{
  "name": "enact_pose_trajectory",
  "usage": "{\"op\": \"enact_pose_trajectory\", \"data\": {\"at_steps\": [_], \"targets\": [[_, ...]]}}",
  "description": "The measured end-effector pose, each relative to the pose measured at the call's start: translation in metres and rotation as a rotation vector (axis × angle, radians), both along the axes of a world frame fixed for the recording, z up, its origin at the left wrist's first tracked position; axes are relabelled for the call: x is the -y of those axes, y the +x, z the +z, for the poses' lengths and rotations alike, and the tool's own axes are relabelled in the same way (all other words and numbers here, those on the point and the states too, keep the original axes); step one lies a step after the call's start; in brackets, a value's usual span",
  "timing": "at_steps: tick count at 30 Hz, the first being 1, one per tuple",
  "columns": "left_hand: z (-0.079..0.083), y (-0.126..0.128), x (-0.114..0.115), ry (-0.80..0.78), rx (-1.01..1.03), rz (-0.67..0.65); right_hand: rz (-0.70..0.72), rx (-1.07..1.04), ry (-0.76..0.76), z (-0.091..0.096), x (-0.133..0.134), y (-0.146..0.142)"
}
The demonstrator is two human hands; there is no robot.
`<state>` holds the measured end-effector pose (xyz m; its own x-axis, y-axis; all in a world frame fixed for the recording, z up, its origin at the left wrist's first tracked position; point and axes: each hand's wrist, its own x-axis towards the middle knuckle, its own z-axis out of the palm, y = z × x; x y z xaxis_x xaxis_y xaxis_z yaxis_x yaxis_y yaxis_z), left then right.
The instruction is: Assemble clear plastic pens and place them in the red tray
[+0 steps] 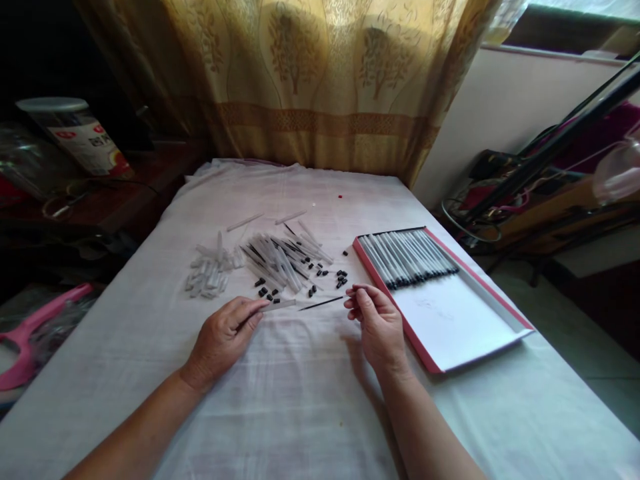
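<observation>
My left hand [225, 339] pinches a translucent pen barrel [281, 305] that points to the right. Between the fingers of my right hand [374, 323] is a thin black pen refill [323, 303], its tip turned toward the barrel's end with a small gap between them. Just beyond the hands lies a loose heap of clear barrels and dark refills [275, 257]. Small black end plugs [341, 277] are scattered around that heap. To its left is a pile of translucent pen caps [207, 273].
A shallow red-edged box [433, 357] with a white inside stands at the right, holding a row of assembled pens [407, 257]. White cloth [280, 413] covers the table. Behind hangs a gold curtain [330, 87]; a canister [83, 137] stands at the far left, and a pink-handled object [30, 343] lies below it.
</observation>
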<state>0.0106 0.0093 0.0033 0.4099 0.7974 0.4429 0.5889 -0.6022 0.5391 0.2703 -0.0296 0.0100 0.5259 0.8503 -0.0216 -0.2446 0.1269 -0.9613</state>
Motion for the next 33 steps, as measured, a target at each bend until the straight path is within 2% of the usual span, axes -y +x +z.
{"op": "enact_pose_trajectory", "data": {"at_steps": [11, 19, 25, 30, 33], "targets": [[0.001, -0.002, 0.001, -0.022, -0.048, -0.017, -0.132, -0.021, -0.009, 0.000, 0.002, -0.004], [0.004, -0.002, 0.004, -0.011, -0.065, -0.038, -0.031, 0.021, -0.060, 0.002, 0.004, -0.011], [0.003, 0.001, 0.007, 0.047, -0.111, -0.107, 0.111, 0.299, -0.077, -0.004, 0.009, -0.024], [0.001, 0.003, 0.009, 0.027, -0.126, -0.105, 0.329, 0.715, 0.097, -0.009, 0.014, -0.036], [0.001, 0.003, 0.010, 0.002, -0.120, -0.090, 0.409, 0.837, 0.138, -0.010, 0.017, -0.040]]}}
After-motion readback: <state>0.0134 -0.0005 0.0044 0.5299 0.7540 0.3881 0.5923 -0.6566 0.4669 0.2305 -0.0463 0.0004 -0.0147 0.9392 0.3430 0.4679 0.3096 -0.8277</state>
